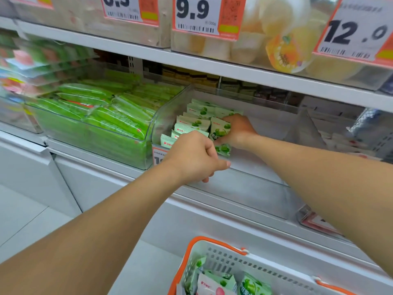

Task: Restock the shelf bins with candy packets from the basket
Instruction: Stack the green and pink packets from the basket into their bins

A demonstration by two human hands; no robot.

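A clear shelf bin (255,188) holds rows of pale green and white candy packets (195,121) stacked at its left side. Inside that bin my right hand (238,130) is shut on an upright green packet (220,130), pressing it against the rows. My left hand (195,156) is at the bin's front edge with the fingers curled around the front packets. At the bottom stands a white basket with an orange rim (214,241), with more green packets (223,282) in it.
To the left, a neighbouring clear bin (93,133) is full of bright green bar packets. The shelf above (191,60) carries bins of jelly cups behind price tags such as 9.9 (193,11) and 12.0. A clear divider (308,126) stands at the right.
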